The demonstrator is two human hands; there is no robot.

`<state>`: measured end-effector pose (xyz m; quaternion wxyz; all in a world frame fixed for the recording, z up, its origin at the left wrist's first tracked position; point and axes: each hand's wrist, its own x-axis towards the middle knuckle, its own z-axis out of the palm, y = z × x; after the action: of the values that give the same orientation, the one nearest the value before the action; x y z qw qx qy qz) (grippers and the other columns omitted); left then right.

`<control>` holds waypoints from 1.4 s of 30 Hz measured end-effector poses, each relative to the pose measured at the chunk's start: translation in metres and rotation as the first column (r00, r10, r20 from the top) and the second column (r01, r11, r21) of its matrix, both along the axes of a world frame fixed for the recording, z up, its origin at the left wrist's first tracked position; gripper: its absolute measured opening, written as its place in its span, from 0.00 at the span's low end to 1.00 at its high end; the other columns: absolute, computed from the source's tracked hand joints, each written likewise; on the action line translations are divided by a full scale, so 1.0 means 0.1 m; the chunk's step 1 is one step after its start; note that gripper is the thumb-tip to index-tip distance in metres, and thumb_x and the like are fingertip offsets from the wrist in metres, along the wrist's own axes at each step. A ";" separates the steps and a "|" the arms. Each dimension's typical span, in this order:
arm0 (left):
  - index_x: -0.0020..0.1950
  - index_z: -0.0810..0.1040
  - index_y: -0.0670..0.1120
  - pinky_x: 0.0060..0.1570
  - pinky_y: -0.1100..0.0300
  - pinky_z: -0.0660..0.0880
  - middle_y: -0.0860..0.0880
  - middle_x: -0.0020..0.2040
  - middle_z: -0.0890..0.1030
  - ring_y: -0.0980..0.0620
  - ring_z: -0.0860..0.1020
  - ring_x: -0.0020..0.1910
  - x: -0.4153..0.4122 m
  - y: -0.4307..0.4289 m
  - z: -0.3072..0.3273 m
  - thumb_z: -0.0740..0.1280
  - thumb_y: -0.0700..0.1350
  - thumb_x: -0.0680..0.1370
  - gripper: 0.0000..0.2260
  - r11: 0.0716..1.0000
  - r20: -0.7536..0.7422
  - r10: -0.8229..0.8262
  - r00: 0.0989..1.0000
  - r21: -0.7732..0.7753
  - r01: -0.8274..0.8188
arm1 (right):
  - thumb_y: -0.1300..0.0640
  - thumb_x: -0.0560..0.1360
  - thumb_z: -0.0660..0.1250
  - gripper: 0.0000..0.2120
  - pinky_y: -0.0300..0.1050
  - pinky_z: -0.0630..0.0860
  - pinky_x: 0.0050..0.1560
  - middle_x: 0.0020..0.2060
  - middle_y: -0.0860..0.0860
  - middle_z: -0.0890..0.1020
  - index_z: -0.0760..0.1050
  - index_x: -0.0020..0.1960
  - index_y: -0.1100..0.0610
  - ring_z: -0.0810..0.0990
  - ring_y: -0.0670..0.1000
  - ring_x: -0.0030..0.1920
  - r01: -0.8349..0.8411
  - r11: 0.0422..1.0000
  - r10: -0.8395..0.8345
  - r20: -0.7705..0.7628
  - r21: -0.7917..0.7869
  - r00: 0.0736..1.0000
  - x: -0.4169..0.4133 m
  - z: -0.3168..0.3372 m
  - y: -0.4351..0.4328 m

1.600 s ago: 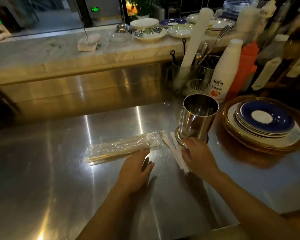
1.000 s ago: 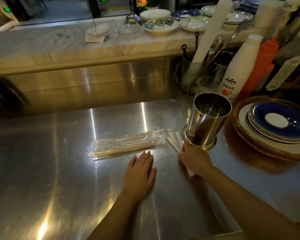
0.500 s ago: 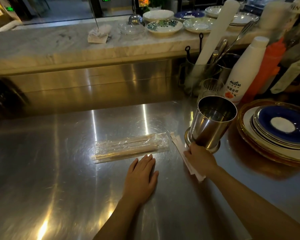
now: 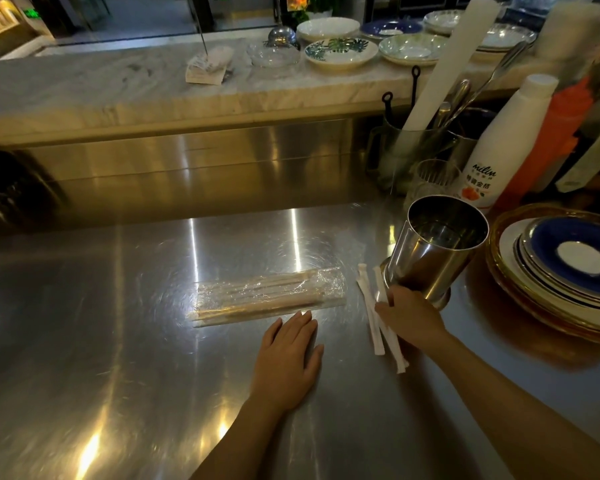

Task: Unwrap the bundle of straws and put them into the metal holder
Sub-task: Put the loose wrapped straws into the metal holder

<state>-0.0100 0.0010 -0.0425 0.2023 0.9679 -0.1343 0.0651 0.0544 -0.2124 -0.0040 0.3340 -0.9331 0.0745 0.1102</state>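
The bundle of straws (image 4: 269, 294) lies lengthwise on the steel counter, still wrapped in clear film. My left hand (image 4: 288, 358) rests flat and open on the counter just in front of it, fingertips close to the film's near edge. The metal holder (image 4: 433, 251), a shiny steel cup with nothing visible inside, stands to the right of the bundle. Two loose white paper-wrapped straws (image 4: 374, 327) lie between bundle and holder. My right hand (image 4: 411, 318) sits at the holder's base, its fingers curled down onto these loose straws.
A stack of plates with a blue one on top (image 4: 565, 265) stands right of the holder. Behind it are a white bottle (image 4: 499, 150), an orange bottle (image 4: 548, 143), a glass (image 4: 433, 178) and a utensil jar (image 4: 409, 147). A marble ledge (image 4: 118, 95) with dishes runs along the back.
My left hand has drawn back off the bundle and lies flat in front of it. My right hand has slid from the holder's base onto the loose white straws, shifting them slightly.
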 end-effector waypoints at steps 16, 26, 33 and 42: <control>0.65 0.71 0.49 0.68 0.53 0.54 0.48 0.65 0.75 0.52 0.71 0.65 -0.01 0.00 -0.02 0.57 0.54 0.77 0.19 1.000 -0.005 0.005 1.000 0.021 -0.005 | 0.53 0.74 0.65 0.11 0.35 0.70 0.28 0.32 0.48 0.76 0.67 0.35 0.50 0.78 0.45 0.31 -0.166 0.986 0.160 -0.225 -0.008 0.961 0.15 -0.02 0.10; 0.66 0.69 0.50 0.68 0.55 0.54 0.50 0.66 0.74 0.54 0.70 0.66 0.00 0.02 -0.05 0.54 0.56 0.77 0.20 1.000 0.003 0.000 1.000 0.017 0.000 | 0.56 0.74 0.62 0.07 0.32 0.69 0.30 0.33 0.48 0.75 0.70 0.38 0.52 0.76 0.47 0.34 -0.274 0.957 0.262 0.126 0.092 0.957 0.18 0.90 0.10; 0.65 0.71 0.49 0.68 0.53 0.56 0.50 0.65 0.75 0.54 0.71 0.65 0.00 0.02 -0.05 0.56 0.54 0.77 0.19 1.000 0.032 -0.002 0.999 -0.007 0.002 | 0.58 0.75 0.62 0.05 0.28 0.72 0.29 0.37 0.43 0.73 0.71 0.50 0.57 0.74 0.38 0.37 -0.214 0.969 0.119 0.523 0.126 0.844 0.23 1.72 -0.13; 0.65 0.72 0.51 0.69 0.57 0.55 0.51 0.65 0.75 0.55 0.71 0.65 0.00 0.02 -0.04 0.57 0.54 0.76 0.19 1.000 0.012 -0.001 1.000 -0.002 0.001 | 0.56 0.76 0.59 0.05 0.27 0.71 0.29 0.39 0.47 0.75 0.69 0.49 0.57 0.76 0.39 0.35 0.042 0.979 -0.179 0.743 0.200 0.645 0.39 1.73 -0.53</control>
<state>-0.0101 0.0035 -0.0470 0.2025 0.9672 -0.1361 0.0711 0.0934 -0.2655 0.1693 0.4162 -0.8567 -0.0241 -0.3038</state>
